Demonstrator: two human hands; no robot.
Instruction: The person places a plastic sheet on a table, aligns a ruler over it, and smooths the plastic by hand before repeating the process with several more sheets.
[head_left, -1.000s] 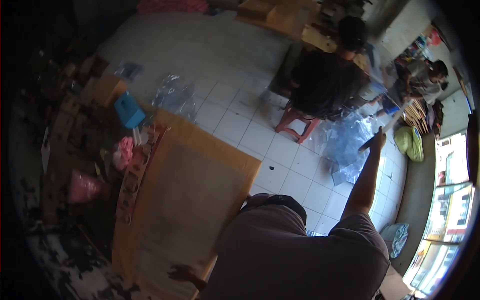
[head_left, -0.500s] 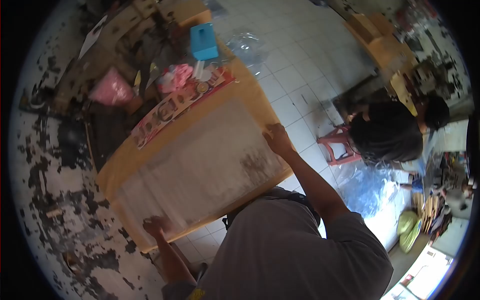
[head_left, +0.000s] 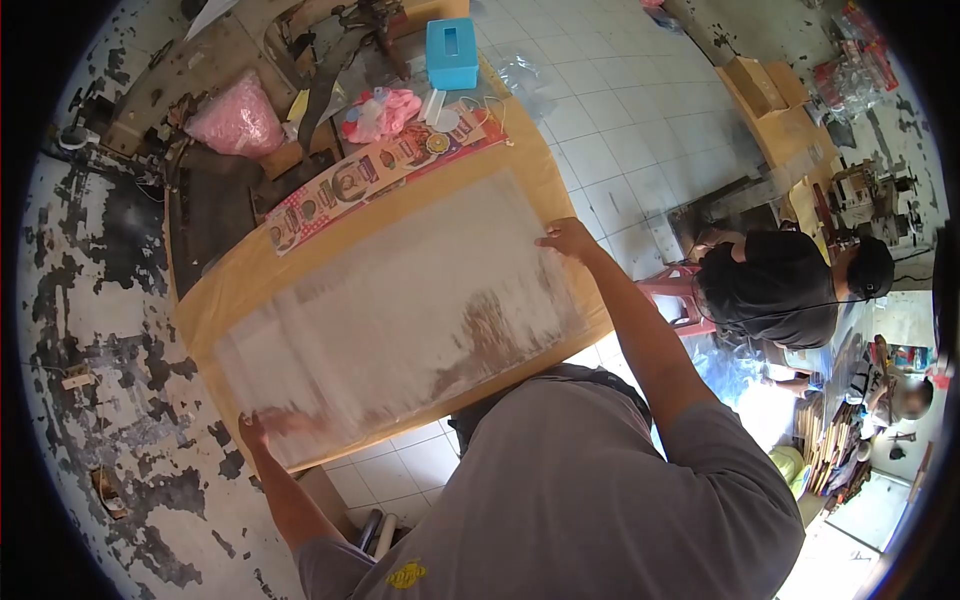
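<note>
A large clear plastic sheet (head_left: 400,300) lies spread over a tan table (head_left: 215,290) in front of me. My left hand (head_left: 255,428) grips the sheet's near left corner at the table edge. At the sheet's right edge my right hand (head_left: 567,238) holds it down, arm stretched out. My grey shirt fills the bottom of the view.
Along the table's far side lie a printed strip (head_left: 380,175), a pink cloth (head_left: 385,110), a blue box (head_left: 452,52) and a pink bag (head_left: 238,122). On the right a person in black (head_left: 770,295) sits by a red stool (head_left: 675,290). Cardboard boxes (head_left: 770,95) stand on the tiled floor beyond.
A second ago my right arm was stretched away toward the seated person. Since then it has come to the table, and both hands have spread the sheet flatter.
</note>
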